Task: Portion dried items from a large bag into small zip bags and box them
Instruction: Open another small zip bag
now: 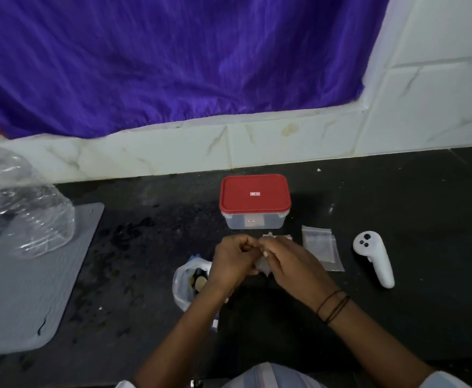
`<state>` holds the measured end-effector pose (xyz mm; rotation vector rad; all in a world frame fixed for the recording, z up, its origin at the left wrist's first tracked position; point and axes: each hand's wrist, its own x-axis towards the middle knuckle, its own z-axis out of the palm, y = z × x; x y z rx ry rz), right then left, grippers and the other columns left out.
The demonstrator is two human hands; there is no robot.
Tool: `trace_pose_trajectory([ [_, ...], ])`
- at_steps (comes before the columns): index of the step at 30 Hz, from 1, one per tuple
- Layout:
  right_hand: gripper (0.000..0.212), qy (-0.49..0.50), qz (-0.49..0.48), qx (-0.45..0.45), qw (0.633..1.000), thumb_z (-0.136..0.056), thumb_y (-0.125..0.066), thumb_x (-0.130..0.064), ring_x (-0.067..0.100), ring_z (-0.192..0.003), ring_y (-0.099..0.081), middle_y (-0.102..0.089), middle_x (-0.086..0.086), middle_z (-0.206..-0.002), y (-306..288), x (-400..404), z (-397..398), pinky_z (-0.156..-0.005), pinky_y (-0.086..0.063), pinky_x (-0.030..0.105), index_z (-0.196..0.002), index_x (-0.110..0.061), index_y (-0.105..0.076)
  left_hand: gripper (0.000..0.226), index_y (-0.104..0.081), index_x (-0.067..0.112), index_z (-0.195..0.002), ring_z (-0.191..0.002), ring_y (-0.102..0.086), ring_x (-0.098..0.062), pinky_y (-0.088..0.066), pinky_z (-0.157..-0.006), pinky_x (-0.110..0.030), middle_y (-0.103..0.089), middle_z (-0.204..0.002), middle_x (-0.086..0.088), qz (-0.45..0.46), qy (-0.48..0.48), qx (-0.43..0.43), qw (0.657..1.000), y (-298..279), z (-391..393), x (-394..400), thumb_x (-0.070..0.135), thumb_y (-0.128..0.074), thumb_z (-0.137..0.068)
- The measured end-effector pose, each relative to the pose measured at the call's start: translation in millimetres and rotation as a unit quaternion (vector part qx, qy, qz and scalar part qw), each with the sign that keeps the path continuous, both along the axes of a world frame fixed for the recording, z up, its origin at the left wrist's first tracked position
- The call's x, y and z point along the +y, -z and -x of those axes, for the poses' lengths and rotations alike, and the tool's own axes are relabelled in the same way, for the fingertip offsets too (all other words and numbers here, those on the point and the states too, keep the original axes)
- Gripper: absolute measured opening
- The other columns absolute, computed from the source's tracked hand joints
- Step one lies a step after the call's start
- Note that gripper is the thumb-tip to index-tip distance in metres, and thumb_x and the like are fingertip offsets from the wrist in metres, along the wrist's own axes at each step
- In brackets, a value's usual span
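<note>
Small zip bag [262, 265] pinched above table [397, 317] between left hand [233, 260] and right hand [288, 264]: light, limp, slippery film, best gripped along stiffer zip edge.

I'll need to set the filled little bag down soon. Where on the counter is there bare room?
Bare counter lies right of the red-lidded box, behind the white controller, and between the box and the grey mat. Crowded: just before the box, where both hands, the empty bags and the big bag sit.
</note>
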<state>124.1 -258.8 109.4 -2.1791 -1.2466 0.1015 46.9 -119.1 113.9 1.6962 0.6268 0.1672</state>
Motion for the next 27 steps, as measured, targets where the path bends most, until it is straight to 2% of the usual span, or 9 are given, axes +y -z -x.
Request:
trace_pose_trajectory([
  [3,0.016,-0.021,0.021,-0.024,0.999,-0.095,-0.044,-0.03,0.006,-0.08,-0.054,-0.059,-0.007,-0.091,-7,12,7,-0.067,-0.052,0.032,-0.097,-0.024,-0.059,0.013,-0.075,0.019,-0.082,-0.07,-0.072,-0.012,-0.063,-0.062,-0.037,-0.074,-0.075,0.005,-0.107,-0.063,0.017,0.992,2,14,10,0.01,-0.068,-0.089],
  [6,0.017,-0.026,0.036,0.018,0.999,-0.096,-0.051,-0.031,0.005,-0.076,-0.055,-0.06,-0.008,-0.084,-9,27,15,-0.068,-0.052,0.032,-0.086,-0.022,-0.062,0.016,-0.073,0.024,-0.079,-0.067,-0.067,-0.004,-0.06,-0.066,-0.029,-0.071,-0.074,0.011,-0.227,-0.104,0.026,0.968,2,27,18,0.011,-0.068,-0.087],
  [11,0.017,0.051,0.042,0.049,0.997,-0.086,-0.066,-0.022,0.006,-0.069,-0.055,-0.057,-0.006,-0.073,-14,51,25,-0.066,-0.054,0.031,-0.074,-0.02,-0.055,0.01,-0.07,0.018,-0.079,-0.071,-0.063,-0.007,-0.053,-0.067,-0.03,-0.068,-0.077,0.008,-0.357,-0.107,0.02,0.928,-5,44,21,0.011,-0.065,-0.084],
  [14,0.008,0.011,0.099,0.071,0.992,-0.091,-0.06,-0.013,0.011,-0.087,-0.058,-0.055,-0.008,-0.089,-27,66,30,-0.075,-0.05,0.028,-0.088,-0.02,-0.06,0.01,-0.067,0.015,-0.076,-0.067,-0.062,-0.011,-0.055,-0.062,-0.035,-0.065,-0.076,0.005,-0.387,-0.113,0.005,0.915,-4,51,22,0.01,-0.063,-0.084],
  [18,0.016,-0.006,0.22,0.093,0.971,-0.096,-0.054,-0.018,0.019,-0.102,-0.06,-0.058,0.001,-0.107,-39,81,33,-0.086,-0.051,0.032,-0.104,-0.021,-0.068,0.01,-0.067,0.014,-0.075,-0.063,-0.058,-0.01,-0.053,-0.057,-0.035,-0.063,-0.075,0.003,-0.425,-0.104,-0.028,0.899,-1,58,28,0.008,-0.064,-0.082],
  [20,0.02,0.011,0.194,0.107,0.975,-0.095,-0.054,-0.019,0.014,-0.085,-0.062,-0.062,-0.006,-0.085,-44,82,32,-0.071,-0.051,0.026,-0.078,-0.024,-0.064,0.009,-0.068,0.016,-0.078,-0.064,-0.057,-0.008,-0.052,-0.058,-0.029,-0.062,-0.077,0.005,-0.425,-0.085,-0.078,0.898,-1,61,30,0.01,-0.063,-0.082],
  [22,0.028,0.028,0.135,0.116,0.984,-0.093,-0.057,-0.022,0.007,-0.067,-0.059,-0.058,-0.012,-0.067,-46,82,33,-0.056,-0.043,0.02,-0.067,-0.03,-0.061,0.012,-0.07,0.017,-0.089,-0.077,-0.06,-0.005,-0.05,-0.068,-0.02,-0.064,-0.086,0.007,-0.38,-0.075,-0.137,0.912,-1,65,35,0.017,-0.059,-0.084],
  [25,0.018,0.037,0.063,0.195,0.978,-0.09,-0.065,-0.023,0.012,-0.065,-0.066,-0.068,-0.004,-0.069,-43,82,34,-0.062,-0.056,0.029,-0.073,-0.023,-0.072,0.041,-0.063,0.016,-0.121,-0.11,-0.059,-0.008,-0.045,-0.089,-0.017,-0.061,-0.115,0.009,-0.296,-0.049,-0.172,0.938,3,77,49,0.031,-0.064,-0.082],
  [27,0.012,0.0,0.016,0.325,0.945,-0.087,-0.068,-0.01,0.021,-0.075,-0.072,-0.072,0.003,-0.078,-39,82,34,-0.07,-0.061,0.039,-0.079,-0.017,-0.072,0.066,-0.051,0.017,-0.136,-0.122,-0.05,-0.007,-0.038,-0.097,-0.011,-0.052,-0.131,0.009,-0.293,-0.001,-0.153,0.944,9,83,55,0.038,-0.07,-0.077],
])
